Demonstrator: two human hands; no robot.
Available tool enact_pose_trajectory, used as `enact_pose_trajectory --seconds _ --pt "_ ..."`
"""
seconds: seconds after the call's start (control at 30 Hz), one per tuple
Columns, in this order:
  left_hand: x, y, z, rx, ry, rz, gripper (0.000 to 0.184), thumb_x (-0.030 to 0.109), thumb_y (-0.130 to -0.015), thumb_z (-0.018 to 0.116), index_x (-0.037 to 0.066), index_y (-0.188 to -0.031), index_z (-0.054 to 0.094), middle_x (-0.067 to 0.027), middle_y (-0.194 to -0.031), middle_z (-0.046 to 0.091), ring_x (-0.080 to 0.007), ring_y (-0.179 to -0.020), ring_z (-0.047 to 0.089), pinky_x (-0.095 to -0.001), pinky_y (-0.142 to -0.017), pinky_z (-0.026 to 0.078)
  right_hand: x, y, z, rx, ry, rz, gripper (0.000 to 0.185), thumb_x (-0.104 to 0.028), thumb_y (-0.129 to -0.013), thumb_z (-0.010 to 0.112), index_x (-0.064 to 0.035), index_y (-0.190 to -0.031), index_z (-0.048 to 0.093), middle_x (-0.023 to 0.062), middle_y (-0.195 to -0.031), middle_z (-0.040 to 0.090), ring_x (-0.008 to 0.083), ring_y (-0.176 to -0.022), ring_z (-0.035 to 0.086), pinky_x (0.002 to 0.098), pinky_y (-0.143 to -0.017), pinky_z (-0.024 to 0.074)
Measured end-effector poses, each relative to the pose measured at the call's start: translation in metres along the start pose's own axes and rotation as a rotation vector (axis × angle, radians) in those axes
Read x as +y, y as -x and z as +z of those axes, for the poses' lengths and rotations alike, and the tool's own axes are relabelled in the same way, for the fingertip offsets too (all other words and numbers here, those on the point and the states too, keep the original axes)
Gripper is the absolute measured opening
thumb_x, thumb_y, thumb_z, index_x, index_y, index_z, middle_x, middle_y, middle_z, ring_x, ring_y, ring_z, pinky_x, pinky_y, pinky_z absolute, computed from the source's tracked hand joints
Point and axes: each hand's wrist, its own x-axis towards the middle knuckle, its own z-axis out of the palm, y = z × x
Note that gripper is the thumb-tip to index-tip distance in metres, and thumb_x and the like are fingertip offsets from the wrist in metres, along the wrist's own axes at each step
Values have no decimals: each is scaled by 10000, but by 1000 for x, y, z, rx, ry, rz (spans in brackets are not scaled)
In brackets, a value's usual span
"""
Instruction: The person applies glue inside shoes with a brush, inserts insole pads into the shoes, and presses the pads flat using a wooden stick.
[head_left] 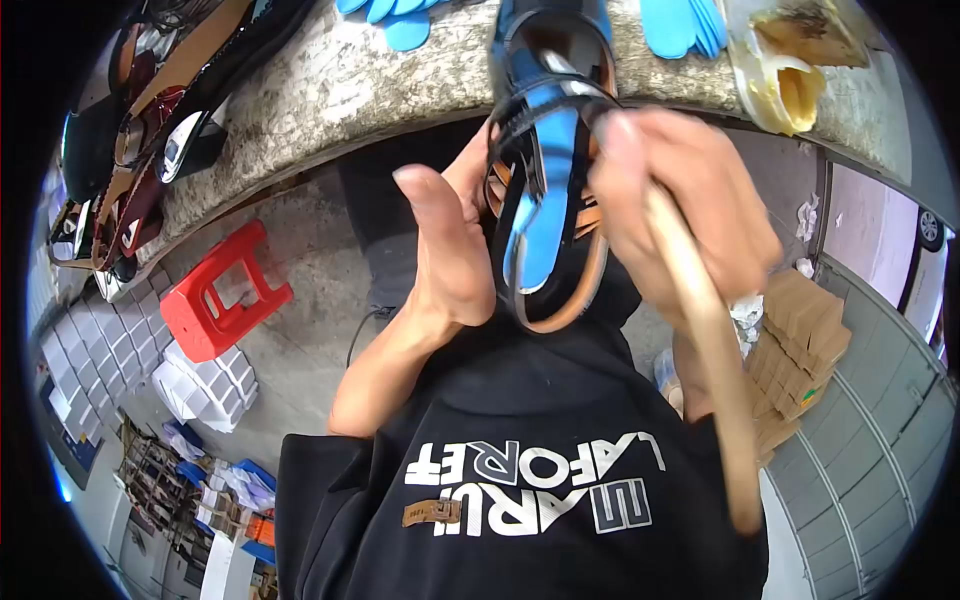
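Black strappy sandal with a bright blue insole and brown strap [541, 245] lies between the two hands, its near end toward the person's black printed T-shirt [560, 400]. At its left side is the left hand [448, 245], thumb apart, fingers partly hidden; whether it grips cannot be told. Just right of it, the blurred right hand [690, 200] is wrapped round a pale wooden handle [712, 330]. Farther off, a worn, mottled workbench [330, 100] bears blue sole-shaped pieces [672, 25] and, far right, a yellow-stained container [785, 95].
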Motion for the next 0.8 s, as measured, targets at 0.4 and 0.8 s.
enact_pose_trajectory --seconds 0.4,0.8 --pt "-11 -10 -22 -128 -166 111 1190 878 -778 118 -98 -1427 322 -183 -1233 613 -228 -1132 594 -341 -993 449 -42 4 -37 -355 -8 351 51 -32 -856 639 13 -833 641 153 -748 675 159 -519 601 237 -484 482" --pt "-19 -8 -41 115 70 -60 1134 860 -823 70 -86 -1183 581 -104 -1066 658 -155 -933 582 -255 -863 454 -51 -5 -27 -310 -20 359 131 -76 -898 559 35 -852 614 123 -679 621 108 -448 499 221 -412 385"
